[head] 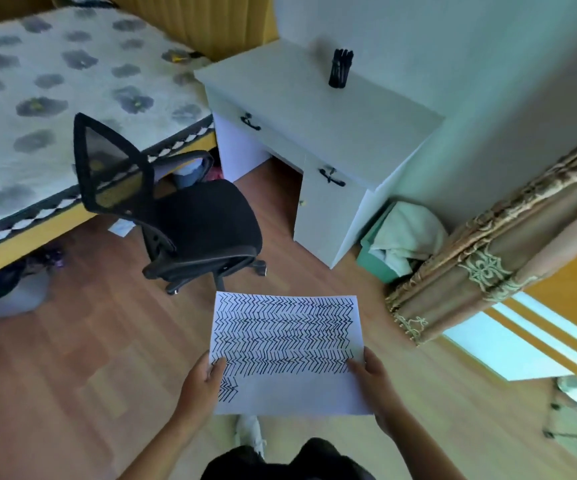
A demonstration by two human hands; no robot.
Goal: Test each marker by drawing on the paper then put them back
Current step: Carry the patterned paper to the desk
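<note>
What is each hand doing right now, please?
Left hand: grips the paper's left edge.
Right hand: grips its right edge.

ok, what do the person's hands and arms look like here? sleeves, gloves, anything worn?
Both the left hand and the right hand are bare: no gloves, and no rings, watch or bands that show. The forearms are uncovered down to the bottom of the frame, with no sleeve edge in view. No markings visible.

Head cam — looks down-fwd, paper (287, 351) close, desk (318, 109) farther.
</note>
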